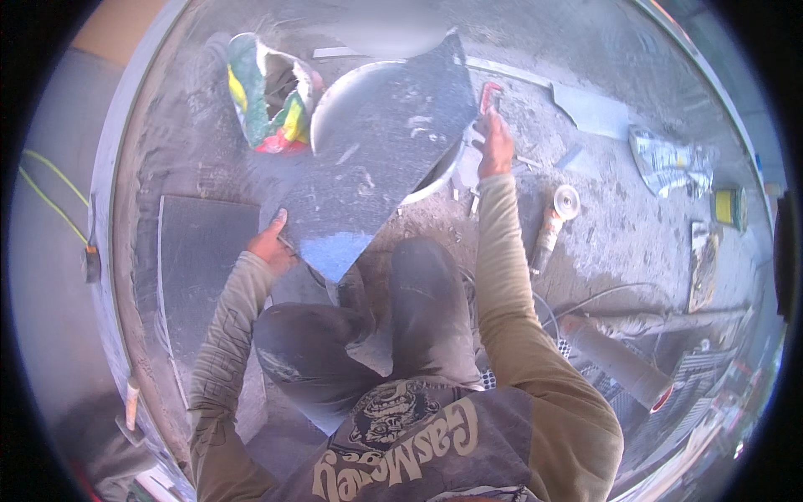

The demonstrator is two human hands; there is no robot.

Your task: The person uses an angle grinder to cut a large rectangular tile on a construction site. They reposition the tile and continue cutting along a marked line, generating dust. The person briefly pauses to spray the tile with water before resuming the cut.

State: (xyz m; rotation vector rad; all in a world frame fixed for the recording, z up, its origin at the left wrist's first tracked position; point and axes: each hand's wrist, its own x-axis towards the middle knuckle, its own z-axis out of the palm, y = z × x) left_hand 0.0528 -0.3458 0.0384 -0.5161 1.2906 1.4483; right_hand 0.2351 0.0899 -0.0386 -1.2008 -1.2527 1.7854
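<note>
A dark grey tile with dusty scuffs is held tilted in front of me, between my two hands. My left hand grips its lower left edge, thumb on top and the other fingers hidden beneath. The right edge is in my right hand, with most of those fingers behind the tile. Just past that hand a small red object shows; I cannot tell whether I touch it. Behind the tile a white bucket is partly covered. To its left stands a torn-open green, yellow and red bag.
An angle grinder lies right of my knees. A second dark tile lies at my left. Farther right are a crumpled plastic bag, a yellow-labelled tin and a long tube. A hammer rests at the lower left.
</note>
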